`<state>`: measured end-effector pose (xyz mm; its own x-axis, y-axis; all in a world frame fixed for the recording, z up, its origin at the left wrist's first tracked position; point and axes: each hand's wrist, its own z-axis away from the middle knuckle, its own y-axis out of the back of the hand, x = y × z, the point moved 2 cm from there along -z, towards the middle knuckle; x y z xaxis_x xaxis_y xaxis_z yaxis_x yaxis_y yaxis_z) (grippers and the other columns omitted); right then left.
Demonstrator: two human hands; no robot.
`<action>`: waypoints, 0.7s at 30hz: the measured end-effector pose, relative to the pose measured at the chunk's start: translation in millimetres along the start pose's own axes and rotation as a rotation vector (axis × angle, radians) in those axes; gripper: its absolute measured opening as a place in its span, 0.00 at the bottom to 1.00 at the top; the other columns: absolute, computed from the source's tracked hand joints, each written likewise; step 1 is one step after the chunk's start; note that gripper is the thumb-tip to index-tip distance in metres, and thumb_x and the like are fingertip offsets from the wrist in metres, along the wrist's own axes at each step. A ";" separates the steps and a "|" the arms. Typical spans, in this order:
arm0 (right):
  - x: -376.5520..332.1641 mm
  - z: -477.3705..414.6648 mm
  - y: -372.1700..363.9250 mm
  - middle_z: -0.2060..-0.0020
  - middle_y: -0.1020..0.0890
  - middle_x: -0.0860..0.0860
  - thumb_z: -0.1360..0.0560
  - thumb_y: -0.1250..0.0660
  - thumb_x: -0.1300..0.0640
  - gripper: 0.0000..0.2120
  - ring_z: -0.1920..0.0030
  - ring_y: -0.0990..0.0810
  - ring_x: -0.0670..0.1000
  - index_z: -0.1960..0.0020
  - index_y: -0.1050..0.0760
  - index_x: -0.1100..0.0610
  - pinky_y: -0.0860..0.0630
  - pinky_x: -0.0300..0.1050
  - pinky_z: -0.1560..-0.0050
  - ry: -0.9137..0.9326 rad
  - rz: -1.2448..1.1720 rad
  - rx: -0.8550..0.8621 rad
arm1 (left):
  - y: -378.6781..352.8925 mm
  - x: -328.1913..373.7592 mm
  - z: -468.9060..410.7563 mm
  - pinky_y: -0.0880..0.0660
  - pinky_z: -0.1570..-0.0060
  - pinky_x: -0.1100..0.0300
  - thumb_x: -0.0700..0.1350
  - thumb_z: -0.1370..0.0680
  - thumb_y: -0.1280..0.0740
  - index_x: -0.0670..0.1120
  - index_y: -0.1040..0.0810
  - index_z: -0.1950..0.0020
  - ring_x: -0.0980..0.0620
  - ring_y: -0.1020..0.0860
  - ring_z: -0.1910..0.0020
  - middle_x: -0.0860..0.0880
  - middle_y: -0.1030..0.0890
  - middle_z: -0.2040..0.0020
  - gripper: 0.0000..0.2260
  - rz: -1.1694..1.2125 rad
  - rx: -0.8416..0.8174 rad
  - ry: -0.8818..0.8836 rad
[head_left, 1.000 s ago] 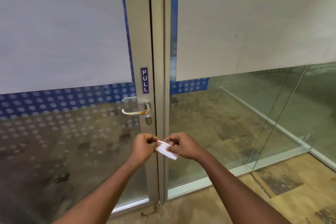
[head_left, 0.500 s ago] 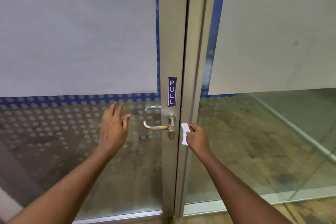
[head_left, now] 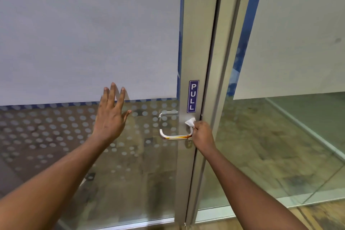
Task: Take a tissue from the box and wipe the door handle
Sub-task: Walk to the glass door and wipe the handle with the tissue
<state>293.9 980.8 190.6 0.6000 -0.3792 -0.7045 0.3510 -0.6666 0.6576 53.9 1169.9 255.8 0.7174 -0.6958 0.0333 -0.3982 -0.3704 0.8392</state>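
A metal door handle (head_left: 174,136) with an orange-brown stain along its lower bar sits on the aluminium door frame (head_left: 194,52), below a blue PULL sign (head_left: 193,96). My right hand (head_left: 202,134) pinches a small folded white tissue (head_left: 190,122) and holds it against the frame at the handle's right end. My left hand (head_left: 111,117) is spread flat with fingers apart on the glass door (head_left: 74,145), left of the handle, holding nothing. The tissue box is not in view.
Frosted film and grey dots cover the glass door. A second glass panel (head_left: 280,136) stands to the right of the frame. Wood-patterned floor (head_left: 317,218) shows at the bottom right.
My hands separated from holding the tissue together. The left hand rose and flattened on the glass. The right hand carried the tissue up to the handle's right end. The view moved closer.
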 end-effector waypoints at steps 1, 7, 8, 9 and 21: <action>-0.3 2.1 -2.9 0.51 0.21 0.59 0.23 0.40 0.64 0.11 0.53 0.21 0.57 0.47 0.21 0.65 0.23 0.49 0.52 -0.014 0.017 0.011 | -4.4 -3.4 -0.5 0.53 0.24 0.45 0.61 0.23 0.47 0.51 0.59 0.22 0.44 0.63 0.23 0.44 0.63 0.22 0.35 -0.023 0.000 -0.017; -1.8 22.3 -13.3 0.54 0.26 0.59 0.23 0.41 0.65 0.11 0.55 0.25 0.58 0.50 0.22 0.67 0.25 0.50 0.53 -0.011 0.077 0.046 | -18.5 -3.6 -4.0 0.69 0.27 0.52 0.56 0.23 0.40 0.49 0.62 0.22 0.42 0.66 0.24 0.42 0.67 0.23 0.38 -0.109 0.045 -0.035; -1.5 23.3 -12.3 0.54 0.26 0.60 0.23 0.41 0.65 0.10 0.55 0.24 0.58 0.50 0.21 0.67 0.27 0.48 0.54 -0.009 0.088 0.044 | -19.6 -2.6 -4.5 0.70 0.27 0.52 0.56 0.23 0.40 0.49 0.62 0.23 0.41 0.66 0.24 0.42 0.67 0.23 0.39 -0.113 0.052 -0.028; -1.2 23.1 -11.4 0.54 0.26 0.61 0.23 0.41 0.66 0.10 0.55 0.24 0.59 0.50 0.21 0.67 0.29 0.47 0.55 -0.006 0.081 0.031 | -20.9 -2.1 -5.0 0.70 0.27 0.51 0.55 0.23 0.39 0.49 0.62 0.23 0.41 0.66 0.24 0.42 0.67 0.23 0.39 -0.110 0.056 -0.022; 17.7 18.2 1.4 0.57 0.29 0.60 0.21 0.42 0.64 0.08 0.56 0.26 0.61 0.49 0.27 0.68 0.33 0.41 0.60 0.033 -0.030 -0.253 | -26.0 -1.0 -7.4 0.73 0.28 0.53 0.58 0.23 0.42 0.49 0.63 0.23 0.41 0.66 0.24 0.41 0.67 0.23 0.38 -0.134 0.064 -0.013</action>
<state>291.9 961.5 174.2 0.6082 -0.3376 -0.7184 0.5353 -0.4938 0.6853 67.8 1184.8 237.9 0.7595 -0.6451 -0.0841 -0.3351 -0.4987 0.7994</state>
